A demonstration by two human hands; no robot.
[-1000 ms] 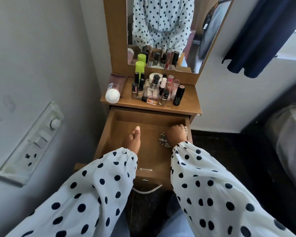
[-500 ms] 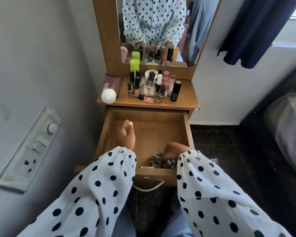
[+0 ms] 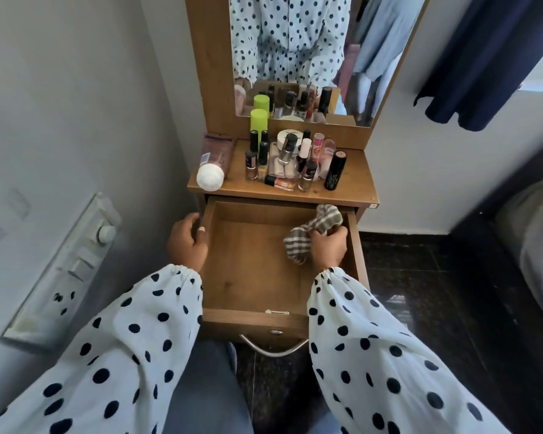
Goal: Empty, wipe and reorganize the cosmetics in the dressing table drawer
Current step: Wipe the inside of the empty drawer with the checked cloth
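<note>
Grey wall (image 3: pixel 76 89) carries one switch panel (image 3: pixel 66 270) just left of the left hand (image 3: pixel 187 242), whose fingers curl over the drawer (image 3: pixel 251 321) side. Right hand (image 3: pixel 328 249) grips one striped cloth (image 3: pixel 314 230) inside the drawer's far right corner. Beyond both hands, cosmetics (image 3: pixel 282 161) crowd the worktop (image 3: pixel 355 186) below one mirror (image 3: pixel 311 51).

Drawer (image 3: pixel 251 270) pulled out, inside bare wood. Left hand (image 3: pixel 187 242) grips its left wall. Right hand (image 3: pixel 328 247) holds striped cloth (image 3: pixel 314 228) at back right corner. Cosmetics (image 3: pixel 292 161) crowd the tabletop (image 3: pixel 355 186) below the mirror (image 3: pixel 311 51).
</note>
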